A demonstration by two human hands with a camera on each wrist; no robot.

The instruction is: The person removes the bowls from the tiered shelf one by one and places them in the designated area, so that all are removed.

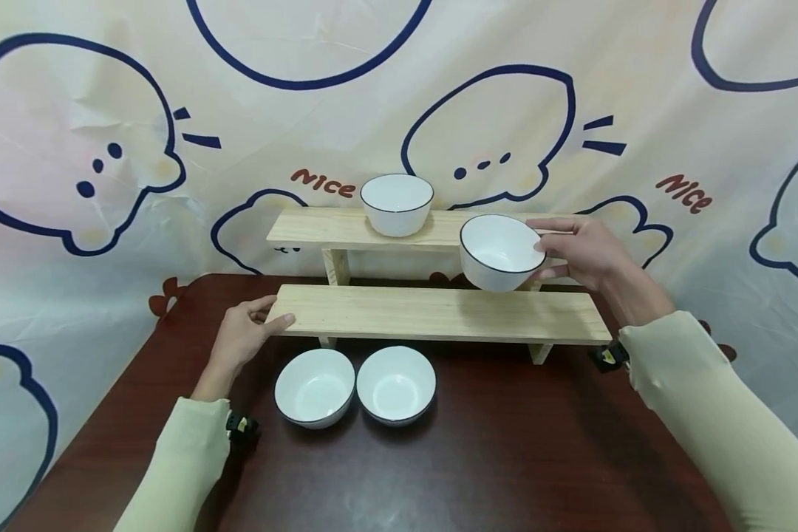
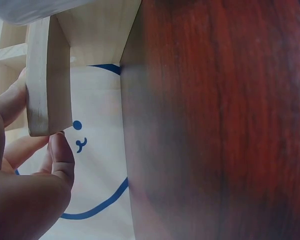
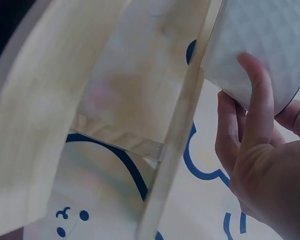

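My right hand (image 1: 588, 251) grips the right side of a white bowl (image 1: 502, 247) with a dark rim, held in front of the upper shelf board. In the right wrist view the fingers of the hand (image 3: 270, 135) lie against the textured outside of the bowl (image 3: 265, 35). At the left end of the lower shelf board (image 1: 439, 314), my left hand (image 1: 242, 332) holds the edge, thumb on top. The left wrist view shows the hand (image 2: 35, 160) pinching the board's end (image 2: 50, 80). Another white bowl (image 1: 397, 207) stands upright on the upper board (image 1: 312, 225).
Two white bowls, one on the left (image 1: 315, 388) and one beside it (image 1: 397, 386), stand on the dark wooden table (image 1: 479, 458) before the shelf. A patterned cloth (image 1: 319, 133) hangs behind.
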